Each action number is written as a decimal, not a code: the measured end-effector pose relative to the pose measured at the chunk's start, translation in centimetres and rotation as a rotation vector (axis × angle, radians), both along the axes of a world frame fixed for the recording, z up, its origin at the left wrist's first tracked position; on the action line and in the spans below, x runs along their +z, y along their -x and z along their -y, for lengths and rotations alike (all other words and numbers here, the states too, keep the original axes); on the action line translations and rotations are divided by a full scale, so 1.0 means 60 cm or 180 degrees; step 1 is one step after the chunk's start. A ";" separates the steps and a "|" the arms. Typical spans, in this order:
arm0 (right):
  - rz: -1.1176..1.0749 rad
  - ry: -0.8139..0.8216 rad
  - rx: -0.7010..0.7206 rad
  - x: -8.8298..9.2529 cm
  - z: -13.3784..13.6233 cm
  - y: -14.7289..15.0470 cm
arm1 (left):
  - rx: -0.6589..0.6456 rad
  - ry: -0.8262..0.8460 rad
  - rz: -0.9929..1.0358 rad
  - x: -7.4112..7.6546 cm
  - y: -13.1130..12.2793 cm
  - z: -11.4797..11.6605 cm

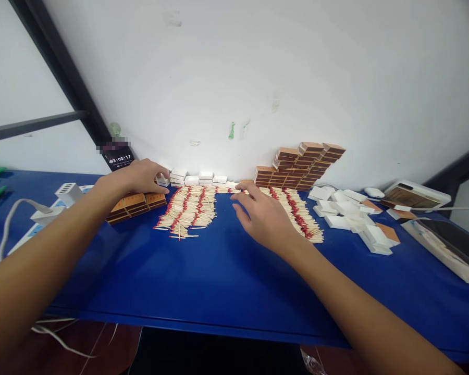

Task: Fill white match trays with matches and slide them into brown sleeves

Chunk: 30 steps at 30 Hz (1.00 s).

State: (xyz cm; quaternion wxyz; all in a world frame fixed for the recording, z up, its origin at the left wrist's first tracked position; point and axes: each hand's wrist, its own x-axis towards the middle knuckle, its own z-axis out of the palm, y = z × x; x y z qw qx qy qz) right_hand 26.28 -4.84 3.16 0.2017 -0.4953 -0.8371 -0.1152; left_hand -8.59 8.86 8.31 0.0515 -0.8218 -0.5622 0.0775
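Note:
Over the left end of a row of white matchbox trays [179, 177], my left hand [140, 176] bends its fingers and thumb around the end tray [163, 180]. Below that hand is a low stack of brown matchboxes [131, 204]. My right hand [260, 213] hovers palm down, fingers apart, with nothing visible in it. Its fingertips are near a white tray [231, 186] by the wall; I cannot tell whether they touch. Red-headed matches [195, 208] lie in rows between the hands. More matches [300, 216] are partly hidden behind my right hand.
A stepped stack of matchboxes [303, 166] stands against the wall. White trays [342, 208] are heaped at the right, near a white device [416, 195] and a pouch [449, 245]. At the left are a phone [119, 156], a charger [68, 194] and cables on the blue table [203, 281].

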 end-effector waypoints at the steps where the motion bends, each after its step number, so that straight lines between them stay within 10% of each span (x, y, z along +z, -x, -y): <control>1: 0.0004 0.0009 -0.0009 0.001 0.000 0.000 | -0.0012 0.0002 -0.0009 0.000 -0.003 0.001; 13: -0.0026 -0.0032 0.0024 0.002 -0.001 0.001 | 0.0012 -0.0014 0.0058 0.007 -0.017 0.012; 23: -0.0023 -0.0101 0.0022 -0.005 -0.003 0.000 | -0.0184 -0.1043 -0.0012 0.027 -0.027 -0.007; 30: -0.0105 -0.0234 0.0105 -0.005 -0.007 -0.002 | 0.0114 -0.0611 -0.0370 0.038 -0.030 -0.045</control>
